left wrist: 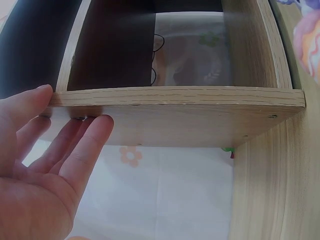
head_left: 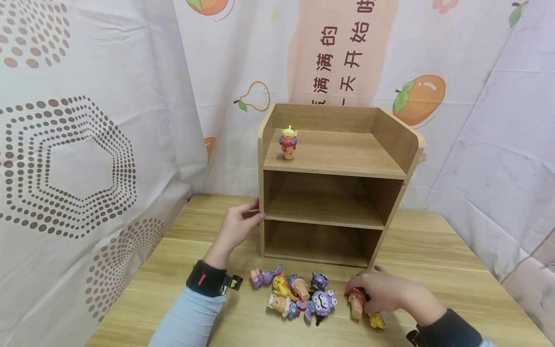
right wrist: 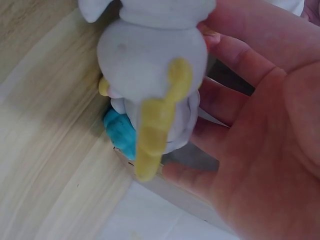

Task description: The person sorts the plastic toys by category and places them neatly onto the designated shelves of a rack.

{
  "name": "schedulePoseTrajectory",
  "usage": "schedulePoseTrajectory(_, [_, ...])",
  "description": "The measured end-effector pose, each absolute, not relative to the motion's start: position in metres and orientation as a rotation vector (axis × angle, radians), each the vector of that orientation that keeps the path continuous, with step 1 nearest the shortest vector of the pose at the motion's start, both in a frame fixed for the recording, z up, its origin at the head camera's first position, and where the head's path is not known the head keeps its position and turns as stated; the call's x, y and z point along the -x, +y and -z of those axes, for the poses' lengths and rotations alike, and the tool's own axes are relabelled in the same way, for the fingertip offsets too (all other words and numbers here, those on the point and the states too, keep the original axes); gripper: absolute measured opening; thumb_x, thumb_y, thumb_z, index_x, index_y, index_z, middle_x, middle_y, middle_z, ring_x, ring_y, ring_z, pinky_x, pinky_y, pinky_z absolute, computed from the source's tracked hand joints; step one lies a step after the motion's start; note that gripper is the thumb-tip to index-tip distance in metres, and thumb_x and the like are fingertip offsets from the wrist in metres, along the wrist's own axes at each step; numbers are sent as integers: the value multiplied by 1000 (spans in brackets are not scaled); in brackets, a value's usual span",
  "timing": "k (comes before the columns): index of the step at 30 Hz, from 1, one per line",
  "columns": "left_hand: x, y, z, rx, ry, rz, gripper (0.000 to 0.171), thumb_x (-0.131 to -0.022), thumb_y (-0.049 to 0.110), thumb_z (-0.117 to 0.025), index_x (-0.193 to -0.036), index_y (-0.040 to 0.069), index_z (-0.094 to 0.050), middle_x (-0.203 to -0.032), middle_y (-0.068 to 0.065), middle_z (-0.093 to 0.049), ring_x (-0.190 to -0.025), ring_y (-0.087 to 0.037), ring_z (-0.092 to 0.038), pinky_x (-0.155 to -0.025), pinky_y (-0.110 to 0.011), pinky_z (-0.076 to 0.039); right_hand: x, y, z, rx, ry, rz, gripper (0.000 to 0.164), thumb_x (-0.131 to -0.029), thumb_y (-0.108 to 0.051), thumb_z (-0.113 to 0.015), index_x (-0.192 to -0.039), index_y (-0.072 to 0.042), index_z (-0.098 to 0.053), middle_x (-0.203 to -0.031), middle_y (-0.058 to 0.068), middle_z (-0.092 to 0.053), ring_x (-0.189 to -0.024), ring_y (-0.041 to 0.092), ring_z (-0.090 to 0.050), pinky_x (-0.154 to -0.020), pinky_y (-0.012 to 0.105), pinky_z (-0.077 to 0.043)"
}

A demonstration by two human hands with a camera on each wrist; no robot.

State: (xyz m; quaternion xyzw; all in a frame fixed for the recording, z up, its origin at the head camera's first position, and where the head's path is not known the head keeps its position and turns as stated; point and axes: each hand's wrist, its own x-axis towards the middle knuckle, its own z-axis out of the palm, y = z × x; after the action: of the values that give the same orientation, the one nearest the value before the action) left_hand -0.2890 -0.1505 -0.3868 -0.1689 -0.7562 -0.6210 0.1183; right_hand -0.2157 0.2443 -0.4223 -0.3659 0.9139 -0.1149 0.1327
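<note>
Cone figure [head_left: 357,309] is off the shelf's [head_left: 334,172] front right corner, right hand [head_left: 383,289] over it; grip or mere contact, I can't tell. Right wrist view gives me a white figure [right wrist: 150,55] masking the fingertips. Hands well apart. Left hand [head_left: 237,224] touches the shelf's left edge; head view loses some fingertips, left wrist view shows straight fingers along the outer side. Pile [head_left: 299,287] lies before shelf's bottom edge.

The lower bays [head_left: 323,196] can be entered from the front, above the figurine pile [head_left: 299,290] on the tabletop [head_left: 438,260]; side panels [head_left: 395,137] block sideways reach; on the top shelf [head_left: 342,149], room runs right of the red figurine [head_left: 288,143].
</note>
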Motion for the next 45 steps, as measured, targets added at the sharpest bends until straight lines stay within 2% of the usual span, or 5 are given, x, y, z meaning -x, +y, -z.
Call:
schedulePoseTrajectory(10, [293,-149,390,465,-2255,1777,51,-93,-2,-71,-141,-3,-53,-138,-25,-58,-116,-42,-64,-86,-31,-60,217,243,427,1052,2642,353,52,-66,-6,-82,-113,-26,-74,-112,-13,-67,-107,11,-61,-98,81,-30])
schedulePoseTrajectory(20, [289,-150,389,490,-2217,1815,51,-92,4,-75,-140,3,-58,-134,-21,-63,-114,-37,-66,-84,-29,-60,217,242,427,1052,2659,347,48,-69,-9,-82,-111,-28,-72,-109,-13,-65,-103,12,-61,-97,85,-26])
schedulePoseTrajectory(33, [290,-151,389,493,-2217,1826,51,-92,4,-75,-141,3,-58,-133,-21,-64,-114,-38,-66,-85,-29,-60,218,242,427,1134,2711,357,40,-70,-15,-86,-106,-25,-71,-106,-12,-64,-101,10,-60,-91,79,-38])
schedulePoseTrajectory(40, [289,-151,388,487,-2219,1827,51,-93,4,-74,-141,3,-58,-135,-19,-63,-115,-37,-66,-85,-29,-60,217,241,426,1143,2733,366,38,-72,-15,-85,-106,-26,-71,-103,-14,-60,-92,6,-55,-88,68,-44])
schedulePoseTrajectory(45, [289,-151,389,485,-2216,1826,50,-93,3,-73,-140,2,-58,-135,-19,-63,-115,-37,-66,-84,-29,-60,218,241,426,1165,2755,386,37,-74,-16,-85,-106,-26,-70,-101,-13,-58,-86,4,-52,-79,44,-49])
